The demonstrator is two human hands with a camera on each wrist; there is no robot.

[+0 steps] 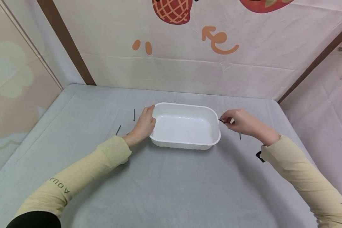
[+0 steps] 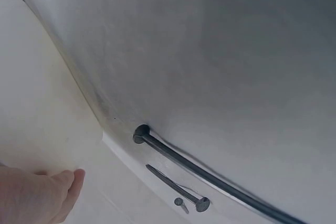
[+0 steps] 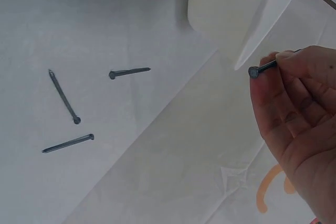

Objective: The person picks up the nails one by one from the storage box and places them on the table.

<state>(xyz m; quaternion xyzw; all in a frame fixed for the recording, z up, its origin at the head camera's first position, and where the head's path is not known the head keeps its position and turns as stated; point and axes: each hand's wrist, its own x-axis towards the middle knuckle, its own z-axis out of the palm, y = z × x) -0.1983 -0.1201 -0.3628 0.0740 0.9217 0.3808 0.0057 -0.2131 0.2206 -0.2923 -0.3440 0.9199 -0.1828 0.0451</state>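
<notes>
A white rectangular plastic basin (image 1: 182,145) stands on the table, its visible inside bare. My left hand (image 1: 143,125) grips its left rim, the thumb over the edge; that hand also shows at the lower left of the left wrist view. At the basin's right rim, my right hand (image 1: 240,122) pinches a dark nail (image 3: 266,67) between thumb and fingertips. In the right wrist view the nail's flat head points away from the fingers, close to the basin's corner. Part of its shank is hidden by the fingers.
Left of the basin lie a nail (image 1: 134,115), a slanted nail (image 1: 118,130) and a small nail (image 2: 181,205). Three nails, one of them a nail (image 3: 64,97) lying askew, are on the right side. A printed cloth wall (image 1: 182,72) rises behind the grey-covered table (image 1: 171,186).
</notes>
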